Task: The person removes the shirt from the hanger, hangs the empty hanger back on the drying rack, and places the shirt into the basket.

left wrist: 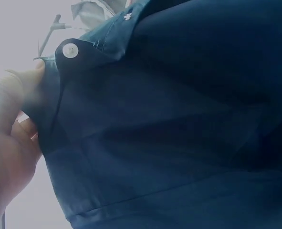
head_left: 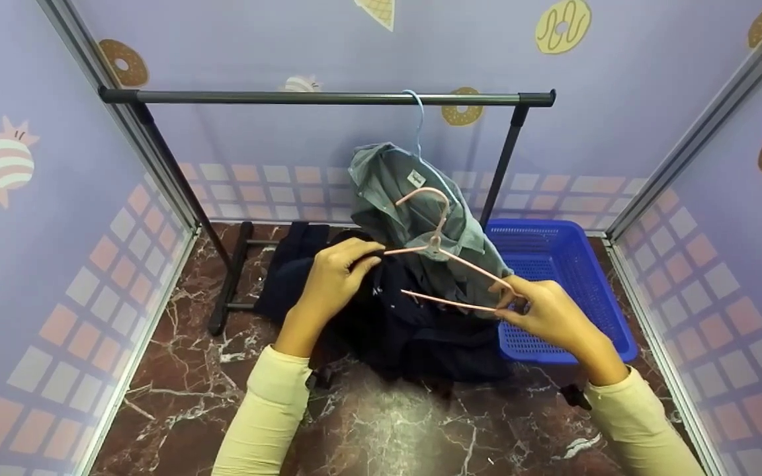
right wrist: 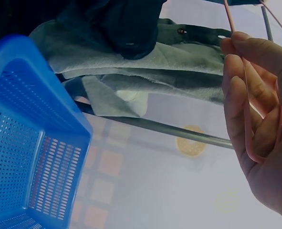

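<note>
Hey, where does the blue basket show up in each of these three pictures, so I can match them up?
Head: right of centre, partly hidden by the right hand; the blue basket is whole in frame.
Left wrist: not in it.
Right wrist: along the left side, cut off by the picture's edge.
Shared landmark: the dark navy garment, in all three views.

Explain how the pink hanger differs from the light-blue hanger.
The right hand holds the pink hanger; the light-blue hanger hangs from the rail. The pink hanger's lower bar shows; the light-blue hanger, bearing the grey-green shirt, shows none. Both have slim arms and curved hooks.
</note>
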Motion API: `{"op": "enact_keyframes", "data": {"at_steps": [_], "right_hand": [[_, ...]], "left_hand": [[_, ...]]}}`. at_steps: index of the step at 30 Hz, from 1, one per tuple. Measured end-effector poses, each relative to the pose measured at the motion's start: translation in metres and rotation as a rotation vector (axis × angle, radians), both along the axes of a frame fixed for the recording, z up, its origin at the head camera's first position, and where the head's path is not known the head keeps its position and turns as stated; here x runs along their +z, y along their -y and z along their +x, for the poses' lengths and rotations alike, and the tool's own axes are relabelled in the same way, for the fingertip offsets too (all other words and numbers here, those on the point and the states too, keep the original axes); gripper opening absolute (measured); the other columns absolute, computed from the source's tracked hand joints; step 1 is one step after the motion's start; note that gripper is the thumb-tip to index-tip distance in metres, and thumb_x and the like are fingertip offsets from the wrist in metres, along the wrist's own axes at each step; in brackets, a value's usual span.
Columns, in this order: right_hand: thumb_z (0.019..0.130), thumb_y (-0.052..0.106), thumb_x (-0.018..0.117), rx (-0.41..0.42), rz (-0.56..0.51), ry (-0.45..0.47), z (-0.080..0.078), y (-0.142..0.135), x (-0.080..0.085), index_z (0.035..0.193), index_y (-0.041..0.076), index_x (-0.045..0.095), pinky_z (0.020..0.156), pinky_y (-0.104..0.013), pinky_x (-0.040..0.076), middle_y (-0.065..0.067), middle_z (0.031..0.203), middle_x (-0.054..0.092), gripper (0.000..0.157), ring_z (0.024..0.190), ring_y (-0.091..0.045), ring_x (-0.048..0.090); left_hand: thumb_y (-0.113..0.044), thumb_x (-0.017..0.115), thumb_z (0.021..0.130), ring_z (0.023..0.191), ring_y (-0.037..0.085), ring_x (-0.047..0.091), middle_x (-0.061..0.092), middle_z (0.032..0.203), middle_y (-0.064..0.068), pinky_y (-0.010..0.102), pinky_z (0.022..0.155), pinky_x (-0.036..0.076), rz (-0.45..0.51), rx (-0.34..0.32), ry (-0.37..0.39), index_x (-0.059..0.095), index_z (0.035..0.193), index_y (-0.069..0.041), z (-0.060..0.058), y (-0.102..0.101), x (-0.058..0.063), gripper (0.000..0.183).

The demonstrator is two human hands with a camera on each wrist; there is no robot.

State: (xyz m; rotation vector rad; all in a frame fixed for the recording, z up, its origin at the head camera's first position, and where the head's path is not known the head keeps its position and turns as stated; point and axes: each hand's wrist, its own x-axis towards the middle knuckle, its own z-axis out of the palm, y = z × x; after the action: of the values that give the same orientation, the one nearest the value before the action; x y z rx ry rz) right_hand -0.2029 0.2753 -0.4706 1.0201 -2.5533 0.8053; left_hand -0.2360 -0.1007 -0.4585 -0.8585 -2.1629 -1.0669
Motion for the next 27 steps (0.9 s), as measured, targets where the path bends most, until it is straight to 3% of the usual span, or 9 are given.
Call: {"op": "enact_keyframes", "data": {"at_steps": [8,15,27], "right_hand": [[0.075,0.006,0.091,-0.030,0.012,0.023,0.002,-0.009,-0.002,0.104,0.012,0.072,0.059,-0.031,0.058,0.010,0.081,0.078,0.035,0.071,-0.010,0.074],[0.076,0.007,0.091,-0.073,0.039,0.021,0.005,-0.021,0.000,0.098,0.017,0.069,0.059,-0.032,0.058,0.009,0.082,0.079,0.033,0.072,-0.012,0.075],[0.075,0.006,0.091,-0.112,0.060,0.071,0.011,-0.045,-0.001,0.111,0.018,0.073,0.059,-0.032,0.059,0.014,0.080,0.077,0.042,0.070,-0.002,0.070]], "left_hand": [[-0.009,0.075,0.094,0.097,0.022,0.074,0.078,0.103,0.008,0.037,0.089,0.059,0.053,0.006,0.037,0.079,0.110,-0.004,-0.012,0.011,-0.027,0.017],[-0.009,0.074,0.094,0.100,0.024,0.074,0.078,0.106,0.009,0.039,0.093,0.058,0.070,0.011,0.084,0.078,0.112,-0.004,-0.016,0.020,-0.042,0.020],[-0.007,0.075,0.093,0.100,0.023,0.074,0.078,0.105,0.008,0.039,0.093,0.058,0.087,0.083,0.153,0.079,0.112,-0.005,-0.019,0.030,-0.069,0.019]]}}
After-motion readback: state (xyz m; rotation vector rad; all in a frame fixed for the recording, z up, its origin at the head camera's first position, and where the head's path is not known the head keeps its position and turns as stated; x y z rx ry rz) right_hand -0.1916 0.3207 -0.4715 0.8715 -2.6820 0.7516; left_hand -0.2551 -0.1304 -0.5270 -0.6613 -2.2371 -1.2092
